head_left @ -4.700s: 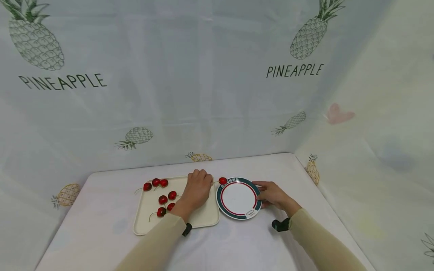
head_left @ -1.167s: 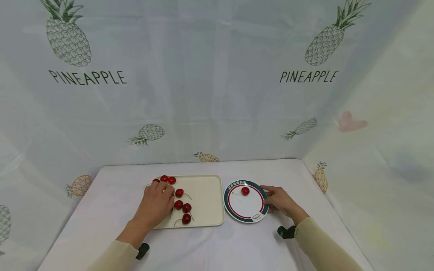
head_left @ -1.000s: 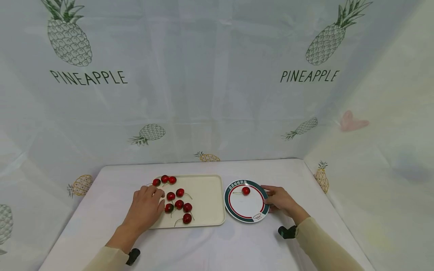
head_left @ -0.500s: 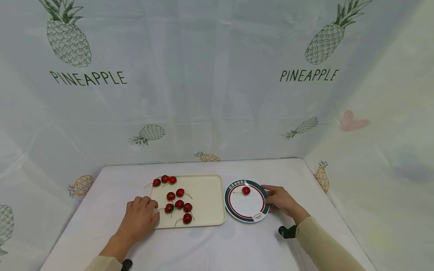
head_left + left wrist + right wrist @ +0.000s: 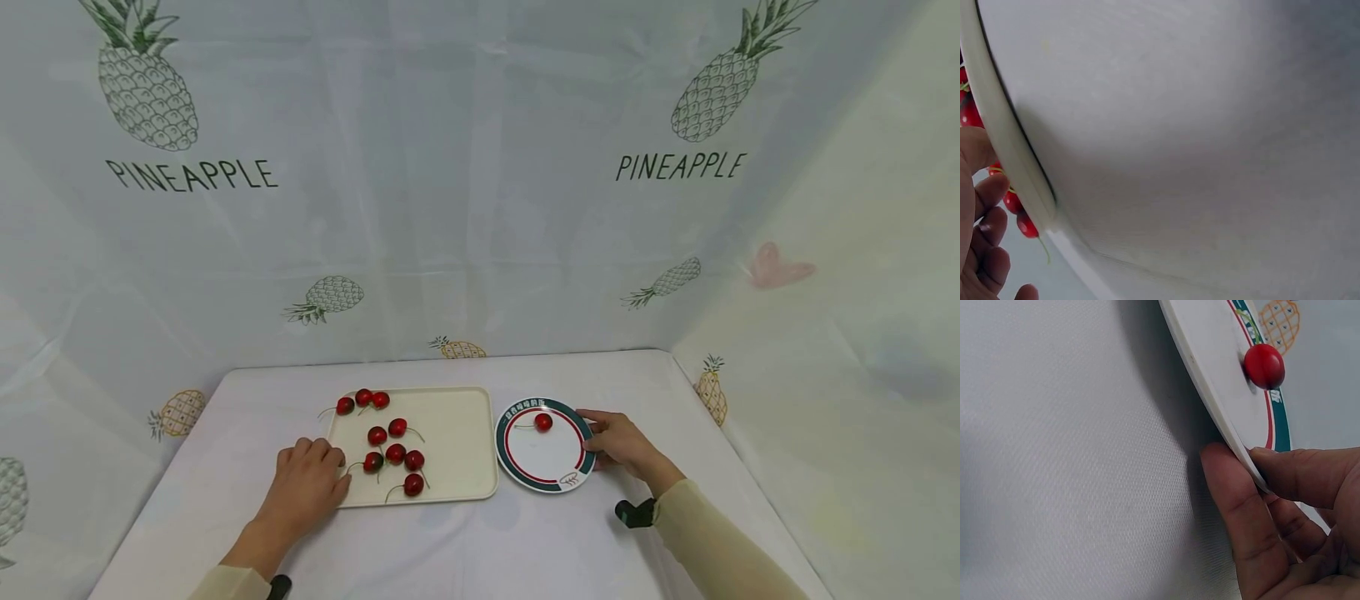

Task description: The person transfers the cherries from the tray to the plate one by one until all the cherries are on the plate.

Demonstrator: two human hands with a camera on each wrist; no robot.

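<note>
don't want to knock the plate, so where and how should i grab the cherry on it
Best to pinch the cherry by its round body, probably coming down from above with the left hand: it lies alone on the flat plate, its thin stem trailing left, and the right hand holds the plate's right rim.
</note>
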